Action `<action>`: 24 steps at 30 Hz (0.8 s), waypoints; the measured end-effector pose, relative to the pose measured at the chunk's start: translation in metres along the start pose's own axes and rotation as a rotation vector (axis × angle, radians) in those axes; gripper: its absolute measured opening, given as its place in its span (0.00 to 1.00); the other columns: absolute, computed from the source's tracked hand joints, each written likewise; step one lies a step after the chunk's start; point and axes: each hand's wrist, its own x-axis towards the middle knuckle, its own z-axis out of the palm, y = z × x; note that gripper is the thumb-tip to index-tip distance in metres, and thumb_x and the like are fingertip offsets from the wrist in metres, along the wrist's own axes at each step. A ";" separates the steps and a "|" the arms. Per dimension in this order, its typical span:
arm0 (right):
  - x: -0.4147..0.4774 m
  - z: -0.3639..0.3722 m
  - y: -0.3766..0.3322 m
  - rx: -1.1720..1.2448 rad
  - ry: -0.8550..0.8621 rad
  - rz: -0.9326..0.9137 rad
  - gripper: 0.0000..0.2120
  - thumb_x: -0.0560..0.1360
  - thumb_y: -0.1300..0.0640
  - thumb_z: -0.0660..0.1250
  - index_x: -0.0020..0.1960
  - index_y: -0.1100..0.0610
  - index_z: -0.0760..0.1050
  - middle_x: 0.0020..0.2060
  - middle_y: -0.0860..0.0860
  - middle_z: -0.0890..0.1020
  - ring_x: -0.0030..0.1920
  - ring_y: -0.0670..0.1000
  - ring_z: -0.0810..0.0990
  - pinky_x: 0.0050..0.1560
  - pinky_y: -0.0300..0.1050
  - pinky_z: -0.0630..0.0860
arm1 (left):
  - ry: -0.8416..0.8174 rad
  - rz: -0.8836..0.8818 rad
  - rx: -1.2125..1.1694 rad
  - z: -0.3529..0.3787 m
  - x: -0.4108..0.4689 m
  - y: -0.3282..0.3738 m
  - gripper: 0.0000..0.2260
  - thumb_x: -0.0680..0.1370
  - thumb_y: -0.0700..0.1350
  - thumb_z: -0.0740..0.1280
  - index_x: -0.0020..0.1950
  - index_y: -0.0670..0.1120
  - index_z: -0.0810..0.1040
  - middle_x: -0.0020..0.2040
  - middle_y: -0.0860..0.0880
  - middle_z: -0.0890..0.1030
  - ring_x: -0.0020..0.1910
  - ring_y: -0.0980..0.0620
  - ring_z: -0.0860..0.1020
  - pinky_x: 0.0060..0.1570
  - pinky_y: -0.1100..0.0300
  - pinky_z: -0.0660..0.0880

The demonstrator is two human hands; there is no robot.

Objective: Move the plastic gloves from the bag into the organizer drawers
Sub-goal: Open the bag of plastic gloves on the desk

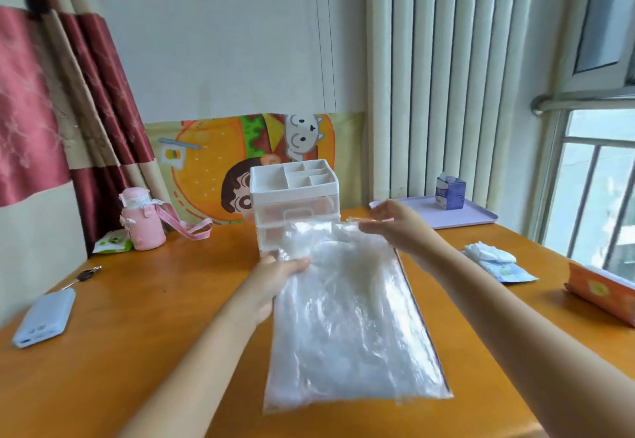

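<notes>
Gripped clear plastic glove-filled bag [347, 317] in left hand [275, 283], pinched its mouth with right hand [395, 224]; judged bag-opening step, needed mouth spread next.

The table [144, 317] is glowing a warm orange-brown. The bag [343, 317] is looking clear with a milky white sheen, and the organizer [292, 193] is showing a white top over see-through drawers. A bottle [142, 221] is showing pink, strap included. The curtain [31, 121] is hanging in dark red and cream blocks. A cloth [206, 149] is displaying an orange, green and yellow cartoon burger print. The tray [477, 216] is looking lilac, its carton [450, 193] blue and white, and a box [601, 293] orange.
</notes>
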 end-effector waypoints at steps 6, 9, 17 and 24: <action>-0.024 0.032 0.060 -0.239 -0.291 0.107 0.31 0.71 0.57 0.74 0.70 0.51 0.66 0.68 0.54 0.69 0.60 0.53 0.73 0.55 0.44 0.72 | -0.048 -0.202 0.226 -0.023 0.018 -0.041 0.05 0.74 0.34 0.70 0.50 0.36 0.80 0.40 0.42 0.84 0.35 0.49 0.83 0.38 0.58 0.80; -0.029 0.059 0.087 -0.397 -0.362 0.166 0.35 0.71 0.53 0.72 0.74 0.50 0.60 0.70 0.53 0.66 0.68 0.57 0.67 0.64 0.51 0.69 | 0.010 -0.152 0.550 -0.028 0.034 -0.057 0.06 0.74 0.36 0.71 0.50 0.39 0.79 0.45 0.43 0.82 0.37 0.52 0.81 0.41 0.62 0.75; -0.016 0.079 0.111 -0.493 -0.391 0.255 0.39 0.72 0.46 0.70 0.76 0.55 0.55 0.72 0.54 0.65 0.71 0.58 0.59 0.68 0.48 0.60 | -0.197 0.162 1.197 0.009 0.040 -0.092 0.19 0.81 0.42 0.60 0.73 0.45 0.68 0.71 0.48 0.71 0.71 0.48 0.66 0.65 0.64 0.59; 0.019 0.085 0.135 -0.229 -0.326 0.307 0.31 0.70 0.47 0.72 0.70 0.53 0.68 0.62 0.52 0.74 0.65 0.56 0.68 0.66 0.50 0.67 | -0.319 0.173 1.196 0.001 0.056 -0.119 0.20 0.85 0.46 0.51 0.77 0.48 0.60 0.78 0.51 0.57 0.78 0.54 0.51 0.74 0.55 0.42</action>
